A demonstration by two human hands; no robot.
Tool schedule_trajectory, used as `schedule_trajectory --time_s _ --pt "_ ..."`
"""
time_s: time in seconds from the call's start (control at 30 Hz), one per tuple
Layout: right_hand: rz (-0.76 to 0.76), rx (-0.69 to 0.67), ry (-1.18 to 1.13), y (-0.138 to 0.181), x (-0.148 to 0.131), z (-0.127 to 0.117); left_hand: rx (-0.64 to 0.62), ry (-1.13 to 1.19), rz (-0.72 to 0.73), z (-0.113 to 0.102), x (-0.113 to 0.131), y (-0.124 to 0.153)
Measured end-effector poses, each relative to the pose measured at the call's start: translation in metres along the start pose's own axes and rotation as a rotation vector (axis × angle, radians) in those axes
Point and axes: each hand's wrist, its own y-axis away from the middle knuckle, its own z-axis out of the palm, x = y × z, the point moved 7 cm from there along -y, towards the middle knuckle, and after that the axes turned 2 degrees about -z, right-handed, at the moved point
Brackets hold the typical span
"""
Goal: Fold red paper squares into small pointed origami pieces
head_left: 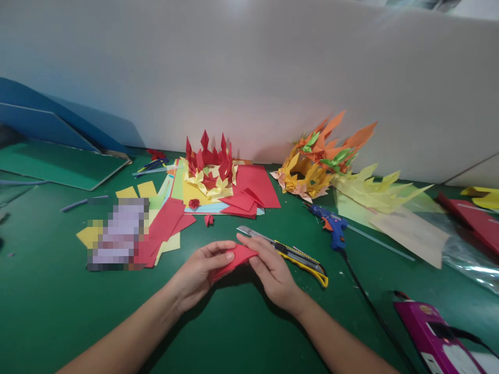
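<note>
A small folded piece of red paper (236,261) is held between my two hands above the green table. My left hand (206,270) grips its left part, thumb on top and fingers behind. At its right edge, my right hand (271,270) has its fingers closed on the paper. Just beyond the right hand lies a yellow and black utility knife (300,258), its blade out to the left. Farther back stands a red and yellow paper crown (210,171), with a small folded red paper piece (209,221) in front of it.
A blue hot glue gun (331,223) lies to the right, its cord running to a purple power strip (440,332). An orange paper crown (312,166) stands behind. Red paper sheets (161,228) and a pixelated flat object (119,234) lie left.
</note>
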Motion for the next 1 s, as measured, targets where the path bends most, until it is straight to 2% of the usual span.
schedule_trajectory --time_s 0.13,0.3,0.37,0.53,0.7,0.83,1.0 --pt "0.037 0.008 -0.032 -0.001 0.001 -0.001 0.010 -0.039 0.045 0.000 0.001 0.000" --pt "0.062 0.125 -0.029 -0.003 0.002 -0.007 0.104 -0.208 0.313 -0.001 0.016 0.006" --pt "0.035 0.155 -0.003 -0.004 0.000 -0.007 0.121 -0.272 0.354 0.000 0.018 0.008" --pt "-0.039 0.195 0.074 -0.003 -0.005 -0.006 0.138 -0.401 0.361 0.005 0.017 0.010" --pt "-0.040 0.306 0.105 0.000 -0.007 -0.011 0.116 -0.426 0.390 0.011 0.018 0.014" --pt "-0.066 0.323 0.135 0.002 -0.010 -0.012 0.076 -0.377 0.340 0.012 0.012 0.012" --pt "-0.103 0.301 0.250 0.001 -0.013 -0.011 0.085 -0.311 0.257 0.009 0.005 0.009"
